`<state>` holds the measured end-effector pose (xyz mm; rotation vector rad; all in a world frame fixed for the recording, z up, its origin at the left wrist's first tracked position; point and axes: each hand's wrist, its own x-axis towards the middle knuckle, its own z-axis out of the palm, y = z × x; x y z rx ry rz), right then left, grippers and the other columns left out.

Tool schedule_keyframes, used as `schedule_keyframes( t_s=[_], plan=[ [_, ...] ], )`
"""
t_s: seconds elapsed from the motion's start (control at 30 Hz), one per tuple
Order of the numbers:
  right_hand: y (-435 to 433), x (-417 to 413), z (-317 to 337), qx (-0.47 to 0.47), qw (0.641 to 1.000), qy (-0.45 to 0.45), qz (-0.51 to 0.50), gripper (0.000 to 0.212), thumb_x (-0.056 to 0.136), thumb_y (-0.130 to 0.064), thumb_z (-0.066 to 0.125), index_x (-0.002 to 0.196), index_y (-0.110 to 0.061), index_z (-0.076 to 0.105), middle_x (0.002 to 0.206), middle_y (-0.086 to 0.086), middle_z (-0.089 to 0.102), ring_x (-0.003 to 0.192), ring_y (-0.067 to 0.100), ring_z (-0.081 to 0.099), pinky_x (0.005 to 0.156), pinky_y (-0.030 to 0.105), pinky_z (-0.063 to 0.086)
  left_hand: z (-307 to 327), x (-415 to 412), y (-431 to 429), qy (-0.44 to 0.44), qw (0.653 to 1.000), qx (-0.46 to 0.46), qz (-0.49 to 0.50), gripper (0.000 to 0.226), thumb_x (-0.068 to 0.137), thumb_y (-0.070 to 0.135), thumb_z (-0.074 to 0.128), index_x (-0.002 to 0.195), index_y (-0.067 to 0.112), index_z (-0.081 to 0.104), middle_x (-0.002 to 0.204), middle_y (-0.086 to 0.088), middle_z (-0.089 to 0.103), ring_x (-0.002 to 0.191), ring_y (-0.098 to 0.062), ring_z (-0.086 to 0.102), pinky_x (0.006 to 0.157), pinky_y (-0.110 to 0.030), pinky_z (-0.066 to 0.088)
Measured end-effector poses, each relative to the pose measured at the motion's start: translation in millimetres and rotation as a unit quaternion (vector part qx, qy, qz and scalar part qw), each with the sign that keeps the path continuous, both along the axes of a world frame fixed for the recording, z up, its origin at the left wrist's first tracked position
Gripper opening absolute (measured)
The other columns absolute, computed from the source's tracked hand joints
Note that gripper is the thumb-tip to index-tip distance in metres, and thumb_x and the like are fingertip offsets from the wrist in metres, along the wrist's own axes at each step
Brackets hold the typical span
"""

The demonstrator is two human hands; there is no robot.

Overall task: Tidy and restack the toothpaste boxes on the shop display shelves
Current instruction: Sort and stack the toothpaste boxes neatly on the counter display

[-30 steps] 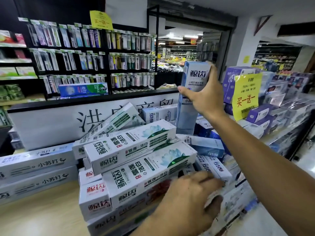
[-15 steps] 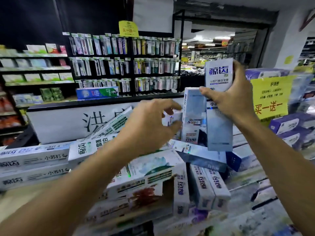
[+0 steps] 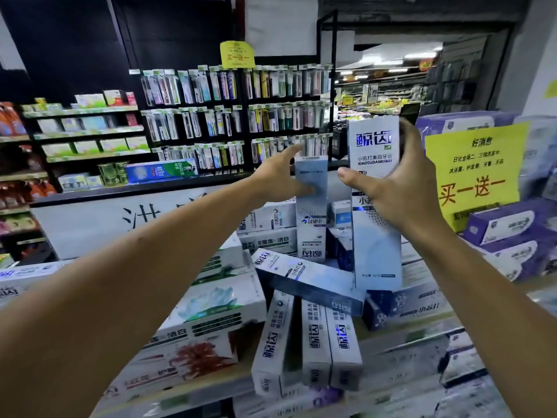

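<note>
Two hands up, two blue-white toothpaste boxes upright at the far middle of the display.

Your right hand (image 3: 401, 188) grasped one tall box (image 3: 375, 203) near its top, thumb on the front, holding it upright over the jumbled pile. Your left hand (image 3: 280, 176), fingers spread, closed on a second upright box (image 3: 312, 212) just left of it, thumb on its face and index over its top. Below them one box lay tilted (image 3: 307, 282) across three boxes (image 3: 313, 342) lying side by side, pointing toward you. One yellow sign (image 3: 476, 173) stood at the right. Half a second earlier your left hand hovered short of that second box with fingers curled; the right-hand box stayed raised.
</note>
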<state>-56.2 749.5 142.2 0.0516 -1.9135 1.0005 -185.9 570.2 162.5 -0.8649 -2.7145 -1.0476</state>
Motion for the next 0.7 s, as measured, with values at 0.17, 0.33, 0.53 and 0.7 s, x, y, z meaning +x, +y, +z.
schedule_keyframes(
  t_s=[0.17, 0.33, 0.53, 0.7],
  plan=[
    [10.0, 5.6, -13.4, -0.002, 1.0, -0.012, 0.006, 0.088, 0.06, -0.056, 0.082, 0.134, -0.029, 0.041, 0.108, -0.012, 0.065, 0.095, 0.007, 0.065, 0.083, 0.034, 0.056, 1.1, -15.9, 28.6, 0.037, 0.996, -0.079, -0.027, 0.099, 0.074, 0.028, 0.087, 0.155, 0.024, 0.031, 0.143, -0.01, 0.046, 0.129, -0.031, 0.052, 0.102, -0.039, 0.048],
    [12.9, 1.6, -20.3, 0.003, 1.0, -0.014, 0.021, 0.092, 0.061, -0.051, 0.086, 0.136, -0.026, 0.04, 0.111, -0.011, 0.065, 0.095, 0.003, 0.063, 0.083, 0.026, 0.054, 6.3, -23.2, 34.6, 0.132, 0.979, -0.156, -0.001, 0.084, 0.074, 0.038, 0.084, 0.146, 0.024, 0.044, 0.121, -0.004, 0.055, 0.106, -0.022, 0.059, 0.079, -0.026, 0.044],
    [15.2, -1.9, -22.3, 0.005, 0.999, -0.02, 0.026, 0.093, 0.061, -0.054, 0.085, 0.137, -0.027, 0.039, 0.111, -0.01, 0.064, 0.096, 0.003, 0.063, 0.083, 0.026, 0.054, 17.4, -16.8, 27.0, 0.129, 0.975, -0.183, 0.003, 0.07, 0.064, 0.042, 0.092, 0.116, 0.018, 0.051, 0.099, -0.001, 0.062, 0.072, -0.012, 0.053, 0.054, -0.026, 0.041],
    [11.8, -4.4, -25.2, -0.005, 0.999, -0.024, 0.036, 0.095, 0.06, -0.054, 0.085, 0.138, -0.027, 0.037, 0.109, -0.013, 0.064, 0.096, 0.001, 0.063, 0.085, 0.036, 0.056, 35.6, 1.0, 20.7, 0.171, 0.93, -0.323, -0.017, 0.075, 0.065, 0.043, 0.09, 0.126, 0.023, 0.052, 0.097, 0.014, 0.053, 0.08, -0.013, 0.053, 0.061, -0.024, 0.042]
  ],
)
